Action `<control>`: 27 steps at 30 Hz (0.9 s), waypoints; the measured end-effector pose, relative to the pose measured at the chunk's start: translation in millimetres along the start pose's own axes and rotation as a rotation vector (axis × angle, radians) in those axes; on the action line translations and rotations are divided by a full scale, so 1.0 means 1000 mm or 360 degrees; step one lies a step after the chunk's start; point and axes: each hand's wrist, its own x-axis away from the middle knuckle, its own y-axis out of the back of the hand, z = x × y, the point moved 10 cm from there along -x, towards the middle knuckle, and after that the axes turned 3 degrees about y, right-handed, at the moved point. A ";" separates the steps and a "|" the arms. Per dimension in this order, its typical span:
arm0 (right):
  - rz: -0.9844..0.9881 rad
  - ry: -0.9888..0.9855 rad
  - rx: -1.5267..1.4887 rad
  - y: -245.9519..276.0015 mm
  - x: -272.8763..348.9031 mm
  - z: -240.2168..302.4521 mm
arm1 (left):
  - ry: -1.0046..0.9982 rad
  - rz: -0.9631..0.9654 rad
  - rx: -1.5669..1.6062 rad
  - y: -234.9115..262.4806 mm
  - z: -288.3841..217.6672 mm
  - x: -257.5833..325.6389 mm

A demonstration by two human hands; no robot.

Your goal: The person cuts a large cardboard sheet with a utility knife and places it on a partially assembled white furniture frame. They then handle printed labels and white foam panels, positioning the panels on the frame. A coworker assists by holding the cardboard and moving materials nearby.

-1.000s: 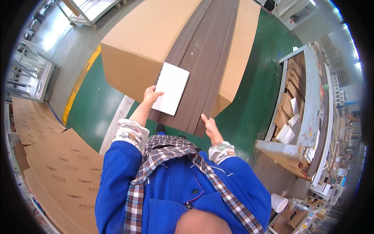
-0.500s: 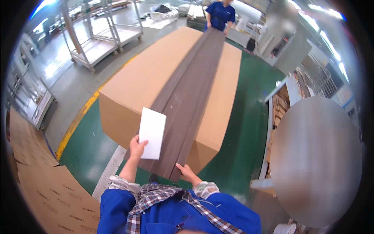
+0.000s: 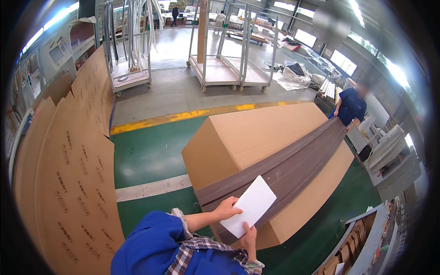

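Note:
A white rectangular sheet point(image 3: 253, 201) is held in front of me over the near end of a long dark brown grooved panel point(image 3: 293, 167). My left hand point(image 3: 228, 209) grips the sheet's left edge, fingers closed round it. At its lower edge my right hand point(image 3: 248, 237) is closed on the same sheet, thumb on top. Under the panel is a large, long cardboard box point(image 3: 206, 153); the panel runs lengthwise over it. A person in dark blue point(image 3: 352, 107) stands at the far end with both hands at the panel.
Printed brown cardboard sheets point(image 3: 68, 183) stand at the left. Beyond a yellow floor line point(image 3: 183, 115) are wheeled metal racks point(image 3: 222, 78). At the lower right is a shelf unit point(image 3: 362, 233) holding cardboard pieces. Bundled white material point(image 3: 293, 75) lies farther back.
The view has swung left. My right hand has let go of the panel's near end and now grips the white sheet's lower edge. My left hand still holds the sheet, now tilted rightward.

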 end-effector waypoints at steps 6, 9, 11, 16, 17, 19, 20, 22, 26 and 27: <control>0.0082 0.0003 0.0035 -0.029 0.015 -0.008 | -0.0007 -0.0162 0.0268 0.016 0.004 0.010; 0.0018 0.0074 0.0023 -0.035 0.022 -0.005 | 0.0094 -0.0290 0.0769 0.024 0.013 0.012; -0.0009 0.0135 0.0012 -0.036 0.026 -0.004 | 0.0275 -0.0338 0.1116 0.027 0.021 0.014; -0.0048 0.0175 0.0006 -0.041 0.033 -0.009 | 0.0353 -0.0578 0.1202 0.043 0.035 0.026; -0.0050 0.0182 0.0010 -0.041 0.034 -0.009 | 0.0387 -0.0585 0.1247 0.043 0.038 0.029; -0.0042 0.0194 0.0034 -0.043 0.037 -0.008 | 0.0457 -0.0579 0.1279 0.043 0.042 0.034; -0.0039 0.0202 0.0047 -0.044 0.038 -0.007 | 0.0493 -0.0566 0.1265 0.042 0.044 0.036; -0.0032 0.0217 0.0069 -0.044 0.041 -0.007 | 0.0549 -0.0538 0.1251 0.040 0.047 0.039; -0.0041 0.0274 0.0166 -0.045 0.045 -0.004 | 0.0617 -0.0490 0.1200 0.040 0.050 0.040; -0.0043 0.0294 0.0202 -0.046 0.048 -0.002 | 0.0630 -0.0482 0.1174 0.041 0.052 0.041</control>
